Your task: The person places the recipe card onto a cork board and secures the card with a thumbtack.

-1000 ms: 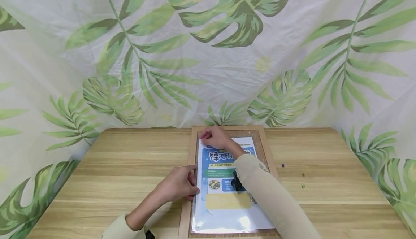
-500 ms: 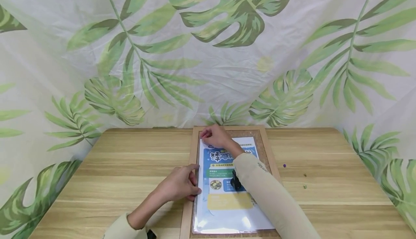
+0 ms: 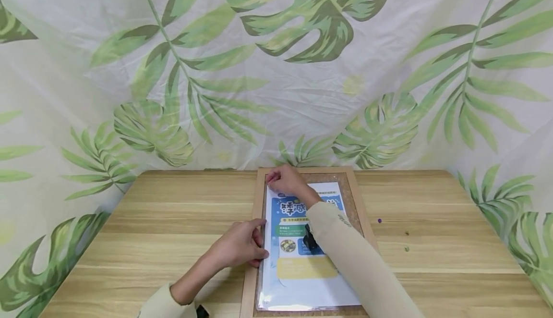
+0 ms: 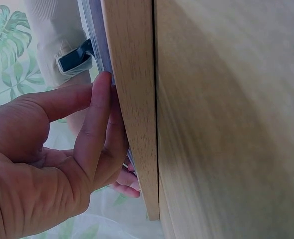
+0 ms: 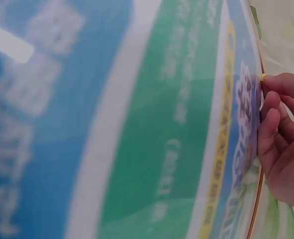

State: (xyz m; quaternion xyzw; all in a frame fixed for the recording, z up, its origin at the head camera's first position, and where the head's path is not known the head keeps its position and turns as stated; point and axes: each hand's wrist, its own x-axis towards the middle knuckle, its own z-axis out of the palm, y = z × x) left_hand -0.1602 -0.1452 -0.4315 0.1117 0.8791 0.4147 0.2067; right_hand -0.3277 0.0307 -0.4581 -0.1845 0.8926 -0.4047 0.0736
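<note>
A printed poster in a clear sleeve (image 3: 302,294) lies on a wood-framed cork board (image 3: 352,198). My right hand (image 3: 288,181) is at the poster's top left corner. Its thumb and finger pinch a small yellow pushpin (image 5: 263,77) right at the sheet's edge; the pin's point is hidden. Lower down, my left hand (image 3: 237,243) rests against the poster's left edge, thumb and forefinger spread apart along it. In the left wrist view, the left fingertips touch the sheet just inside the wooden frame (image 4: 132,99).
On the wooden table (image 3: 173,202), right of the board, lie a purple pin (image 3: 379,220) and two more tiny pieces, one brownish (image 3: 406,233) and one green (image 3: 406,249). A leaf-print cloth (image 3: 216,68) hangs behind the table. My right sleeve (image 3: 358,255) crosses the poster.
The head view has shifted slightly, so the board appears a little further right. My right forearm has swung slightly left over the poster. Both hands keep their places at the sheet.
</note>
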